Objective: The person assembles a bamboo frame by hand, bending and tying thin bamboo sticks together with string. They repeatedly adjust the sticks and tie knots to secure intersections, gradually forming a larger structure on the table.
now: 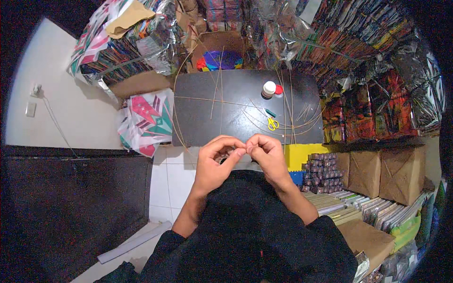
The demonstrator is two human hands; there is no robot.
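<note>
Just in front of my body, my left hand (214, 162) and my right hand (270, 158) meet fingertip to fingertip. Each is pinched closed between thumb and forefinger; whatever is between the fingertips is too small to make out. Beyond them stands a dark table (196, 125) with long thin tan sticks (204, 100) crossing it, some bent into curves. Yellow-handled scissors (273, 124) lie near its front edge, beside a small dark green cylinder (270, 113). Farther back are a white-topped jar (269, 87) and a round red piece (279, 90) that looks like a lid.
Stacks of wrapped, folded colourful material (339, 37) rise behind and to the right. A printed sheet (148, 118) hangs by the table's left side. Brown packages (401, 172) and a pile of small dark rolls (323, 173) sit at the right. A pale tube (134, 241) lies on the floor.
</note>
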